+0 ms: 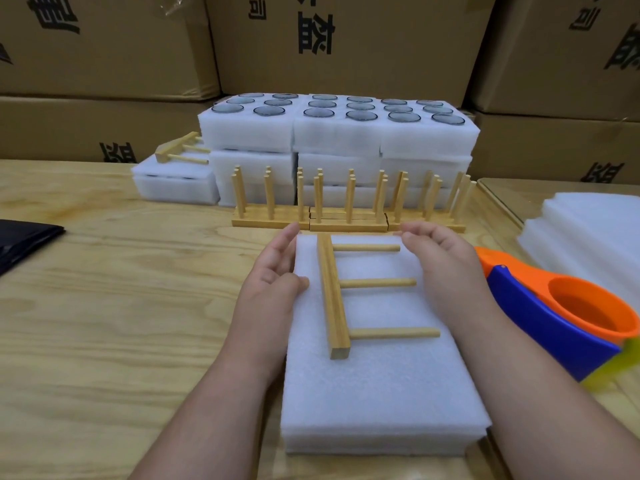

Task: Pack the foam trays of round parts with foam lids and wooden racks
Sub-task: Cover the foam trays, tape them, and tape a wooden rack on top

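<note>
Head view takes in brown boxes (pixel 346 39) walling the back, and a wood-grain table (pixel 104 323) below them. Behind centre, foam trays (pixel 339 133) sit stacked, glass rounds (pixel 318 113) showing in the top layer. Up front lies a closed foam pack (pixel 377 393), its lid on, with a rack (pixel 334 299) lying flat on top, pegs pointing right. More racks (pixel 346 216) stand upright just beyond it. Spare lids (pixel 588 230) pile at far right, next to an orange-and-blue tape dispenser (pixel 568 306). Left hand (pixel 273 275) touches the pack's left edge, fingers straight and together. Right hand (pixel 440 265) hovers at the right edge, fingers loosely curled, pinching nothing.
</note>
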